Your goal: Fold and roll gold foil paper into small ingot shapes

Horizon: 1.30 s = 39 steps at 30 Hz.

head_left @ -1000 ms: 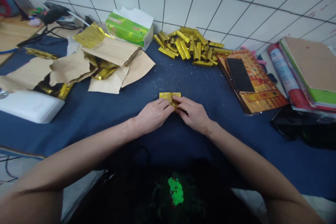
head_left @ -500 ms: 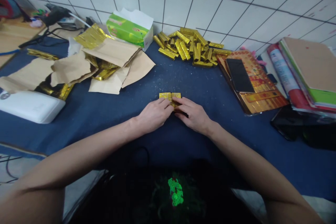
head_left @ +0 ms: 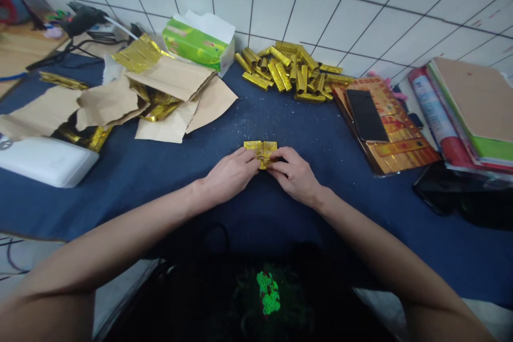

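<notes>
A small folded packet of gold foil paper lies at the centre of the blue table cover. My left hand pinches its left and lower edge with the fingertips. My right hand holds the right end, its fingers curled against the fold. The lower edge of the packet is hidden behind my fingers. Both hands rest low, close to the cover.
Behind my hands lies a heap of rolled gold foil tubes. Torn brown paper with gold foil spreads to the left, near a green tissue box and a white power bank. On the right are a phone on gold printed sheets and a stack of books.
The gold packet shows more of its surface now, with its crease visible. My hands have shifted slightly apart along it, and the right fingers have moved down to its right end.
</notes>
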Each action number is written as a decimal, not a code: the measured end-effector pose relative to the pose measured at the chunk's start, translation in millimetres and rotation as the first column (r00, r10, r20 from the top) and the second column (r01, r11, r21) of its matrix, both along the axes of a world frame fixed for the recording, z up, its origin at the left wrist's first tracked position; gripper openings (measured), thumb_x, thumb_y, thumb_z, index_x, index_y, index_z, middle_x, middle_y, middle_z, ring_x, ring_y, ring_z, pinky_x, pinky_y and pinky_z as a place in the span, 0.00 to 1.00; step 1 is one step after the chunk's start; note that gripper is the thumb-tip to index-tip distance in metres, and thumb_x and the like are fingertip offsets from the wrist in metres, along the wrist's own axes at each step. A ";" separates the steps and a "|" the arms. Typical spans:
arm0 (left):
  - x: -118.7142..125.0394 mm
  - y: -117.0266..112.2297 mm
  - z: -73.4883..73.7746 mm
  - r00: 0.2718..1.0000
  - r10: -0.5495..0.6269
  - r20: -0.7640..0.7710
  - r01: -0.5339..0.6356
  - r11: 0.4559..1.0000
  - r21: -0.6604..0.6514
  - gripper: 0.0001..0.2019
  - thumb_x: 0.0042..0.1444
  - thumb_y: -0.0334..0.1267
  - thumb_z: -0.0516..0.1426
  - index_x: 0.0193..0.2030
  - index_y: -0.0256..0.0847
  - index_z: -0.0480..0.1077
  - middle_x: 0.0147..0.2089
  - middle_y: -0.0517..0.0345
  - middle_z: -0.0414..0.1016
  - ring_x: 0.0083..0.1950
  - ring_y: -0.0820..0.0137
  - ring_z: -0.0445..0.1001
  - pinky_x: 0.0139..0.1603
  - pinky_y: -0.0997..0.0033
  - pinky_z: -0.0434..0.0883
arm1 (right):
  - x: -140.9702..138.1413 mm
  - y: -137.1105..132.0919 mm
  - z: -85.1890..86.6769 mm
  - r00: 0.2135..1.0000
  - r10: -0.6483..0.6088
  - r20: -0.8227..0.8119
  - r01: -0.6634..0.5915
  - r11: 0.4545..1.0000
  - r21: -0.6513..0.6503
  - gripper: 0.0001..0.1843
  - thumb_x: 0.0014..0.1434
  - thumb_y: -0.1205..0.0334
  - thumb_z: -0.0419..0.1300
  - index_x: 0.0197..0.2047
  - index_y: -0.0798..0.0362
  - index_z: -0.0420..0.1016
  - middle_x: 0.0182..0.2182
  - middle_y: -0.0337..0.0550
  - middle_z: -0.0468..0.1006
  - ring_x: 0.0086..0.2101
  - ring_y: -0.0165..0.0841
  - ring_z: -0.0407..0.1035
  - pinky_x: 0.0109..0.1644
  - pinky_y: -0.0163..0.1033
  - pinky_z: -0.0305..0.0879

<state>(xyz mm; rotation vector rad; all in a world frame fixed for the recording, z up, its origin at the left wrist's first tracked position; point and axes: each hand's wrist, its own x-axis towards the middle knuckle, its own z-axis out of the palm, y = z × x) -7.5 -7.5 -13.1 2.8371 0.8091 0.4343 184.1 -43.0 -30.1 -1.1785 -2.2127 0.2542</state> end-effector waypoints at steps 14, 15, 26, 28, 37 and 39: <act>-1.8 -7.2 1.7 0.993 0.013 -0.114 0.006 0.986 0.165 0.08 0.57 0.29 0.49 0.33 0.35 0.69 0.34 0.51 0.68 0.37 0.65 0.66 0.36 0.66 0.68 | -0.7 -1.4 1.2 1.000 0.009 0.030 -0.009 1.000 0.026 0.10 0.59 0.67 0.53 0.32 0.54 0.76 0.32 0.46 0.72 0.35 0.34 0.63 0.39 0.43 0.67; -2.1 -7.3 1.6 0.994 0.008 -0.111 0.009 0.988 0.156 0.08 0.57 0.28 0.49 0.34 0.34 0.69 0.34 0.51 0.68 0.36 0.65 0.66 0.36 0.66 0.68 | -1.0 -1.4 1.6 0.999 0.005 0.034 -0.006 1.000 0.027 0.10 0.59 0.67 0.53 0.32 0.54 0.76 0.32 0.46 0.73 0.35 0.34 0.63 0.39 0.42 0.67; -0.6 4.3 -0.6 0.999 0.026 -0.031 -0.027 0.999 -0.025 0.09 0.57 0.26 0.48 0.38 0.37 0.69 0.37 0.54 0.72 0.39 0.68 0.69 0.42 0.68 0.68 | -1.0 1.4 2.7 0.999 0.029 0.015 -0.029 1.000 0.002 0.10 0.59 0.69 0.52 0.33 0.53 0.74 0.30 0.43 0.76 0.34 0.34 0.66 0.41 0.43 0.66; -0.1 6.3 0.0 0.997 0.073 -0.016 -0.074 0.991 -0.107 0.08 0.57 0.28 0.49 0.39 0.37 0.68 0.37 0.54 0.73 0.40 0.68 0.70 0.42 0.68 0.69 | -1.0 1.4 4.0 1.000 -0.001 -0.014 0.001 1.000 -0.026 0.08 0.58 0.69 0.52 0.34 0.53 0.73 0.31 0.43 0.76 0.35 0.34 0.66 0.42 0.43 0.66; -1.2 12.2 8.3 0.986 0.163 -0.029 -0.163 0.938 -0.307 0.06 0.56 0.31 0.52 0.36 0.39 0.71 0.38 0.55 0.72 0.40 0.68 0.72 0.41 0.68 0.70 | -1.3 2.5 7.4 0.998 -0.057 -0.019 0.055 0.994 -0.093 0.07 0.58 0.69 0.53 0.32 0.54 0.71 0.30 0.44 0.76 0.34 0.34 0.66 0.41 0.41 0.66; -3.5 13.9 10.2 0.990 0.142 -0.023 -0.142 0.929 -0.341 0.06 0.55 0.33 0.54 0.36 0.39 0.71 0.38 0.56 0.73 0.39 0.69 0.72 0.41 0.68 0.70 | -1.2 2.4 7.2 0.998 -0.058 -0.015 0.056 0.993 -0.102 0.07 0.58 0.69 0.53 0.32 0.54 0.71 0.30 0.43 0.76 0.34 0.34 0.65 0.40 0.41 0.66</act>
